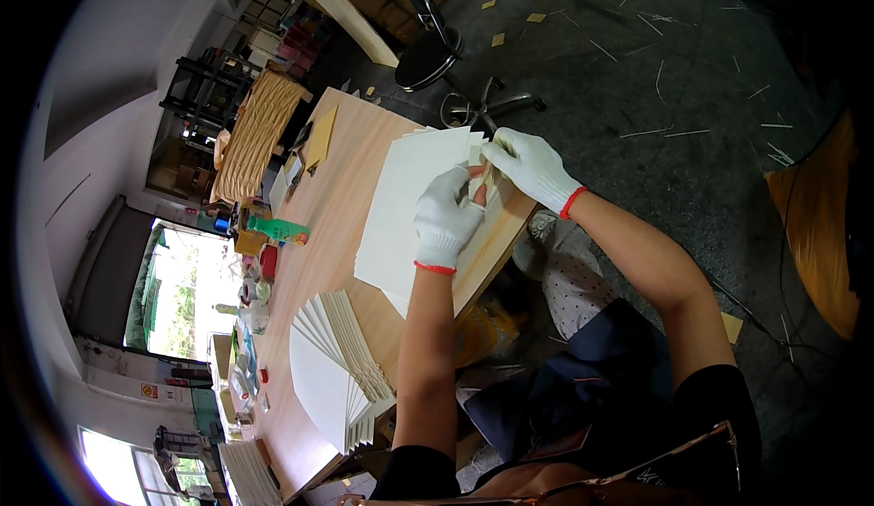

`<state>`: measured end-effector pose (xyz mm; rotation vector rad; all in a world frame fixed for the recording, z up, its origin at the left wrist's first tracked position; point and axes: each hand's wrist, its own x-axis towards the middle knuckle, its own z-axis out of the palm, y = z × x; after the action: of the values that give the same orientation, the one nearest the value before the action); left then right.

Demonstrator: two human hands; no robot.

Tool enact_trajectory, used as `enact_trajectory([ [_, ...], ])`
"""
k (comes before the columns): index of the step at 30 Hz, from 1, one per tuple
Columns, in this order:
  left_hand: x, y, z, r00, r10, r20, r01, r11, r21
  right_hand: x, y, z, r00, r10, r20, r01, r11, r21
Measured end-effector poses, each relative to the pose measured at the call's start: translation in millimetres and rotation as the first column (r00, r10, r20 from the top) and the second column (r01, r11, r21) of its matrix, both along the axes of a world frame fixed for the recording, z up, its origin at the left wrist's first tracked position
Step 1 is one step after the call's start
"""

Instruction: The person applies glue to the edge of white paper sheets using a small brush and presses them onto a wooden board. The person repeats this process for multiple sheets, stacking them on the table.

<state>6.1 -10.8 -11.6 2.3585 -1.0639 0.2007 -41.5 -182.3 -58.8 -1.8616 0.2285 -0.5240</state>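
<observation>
White-gloved left hand, thumb and forefinger parted, and curled right hand, both grips unclear, apparently work at the corner of white sheets, next needing careful control.

Head-worn, left of fisheye pair | facing down over worktop, left hand and right hand | near, wide, reaching to floor

Overexp. window L, dim floor R, fisheye distort., blk corners

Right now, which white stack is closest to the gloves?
The wide stack, beside the gloved left hand; the fanned stack and bottom-left stack lie farther away.
</observation>
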Motion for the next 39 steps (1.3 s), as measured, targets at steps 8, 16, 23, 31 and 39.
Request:
enact_trajectory([
  [8,0,1,-7,0.997,0.077,-0.004,-0.076,0.970,-0.231,-26,0,10,0.935,0.147,0.323,0.083,0.795,-0.601],
  [16,-8,9,1,0.973,-0.070,0.222,0.058,0.996,0.061,-30,20,-21,0.896,0.119,0.427,0.206,0.741,-0.640],
  [23,-2,3,6,0.983,-0.028,0.181,-0.004,0.985,0.175,-30,17,-19,0.882,0.160,0.444,0.169,0.773,-0.612],
  [31,7,0,-3,0.988,0.052,0.144,-0.068,0.992,0.104,-18,-8,-11,0.986,0.018,0.163,-0.009,0.998,-0.057],
  [39,8,-1,-6,0.993,0.083,0.087,-0.090,0.993,0.076,-2,-35,7,0.957,0.168,0.238,0.110,0.547,-0.830],
])
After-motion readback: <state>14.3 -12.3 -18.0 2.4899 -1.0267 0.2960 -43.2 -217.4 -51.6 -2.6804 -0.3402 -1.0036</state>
